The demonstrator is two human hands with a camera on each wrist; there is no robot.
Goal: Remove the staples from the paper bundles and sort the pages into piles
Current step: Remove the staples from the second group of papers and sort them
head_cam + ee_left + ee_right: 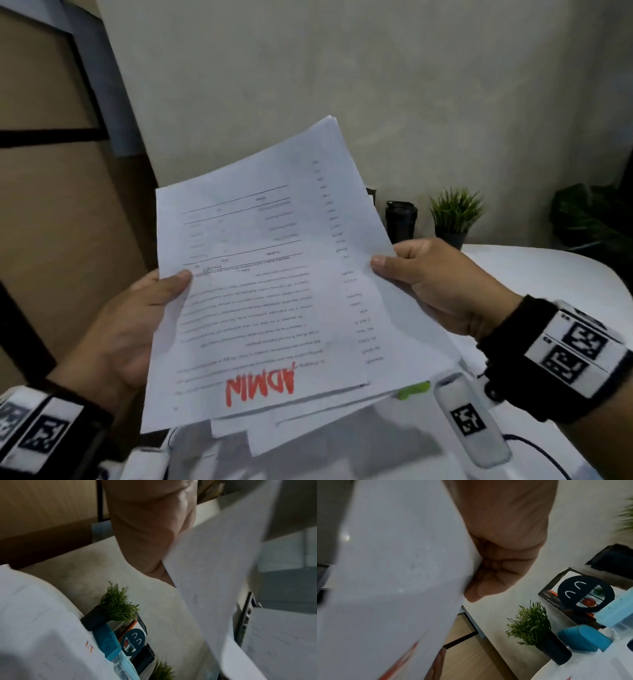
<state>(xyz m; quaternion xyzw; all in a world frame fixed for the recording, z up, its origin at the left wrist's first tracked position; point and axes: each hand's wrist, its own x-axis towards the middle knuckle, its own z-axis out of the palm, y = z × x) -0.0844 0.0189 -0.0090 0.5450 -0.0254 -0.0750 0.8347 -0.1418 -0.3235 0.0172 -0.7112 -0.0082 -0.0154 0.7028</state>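
Note:
Both hands hold up a white paper bundle point(270, 274) in front of me, its print upside down and "ADMIN" written in red at the near edge. My left hand point(137, 318) pinches the left edge, thumb on top. My right hand point(435, 277) pinches the right edge, thumb on the page. The bundle point(211, 566) fills the right of the left wrist view beside my left hand point(149, 527). In the right wrist view the bundle point(388, 581) covers the left half and my right hand's point(501, 545) fingers curl behind it. More pages point(308, 431) lie on the table beneath.
A white round table point(534, 274) stands at right. On it are small potted plants point(454, 214), a dark cup point(400, 221), a blue stapler point(583, 638), a clear blue box point(618, 609) and a pile marked "IT" point(42, 635). A green marker point(412, 390) peeks from under the pages.

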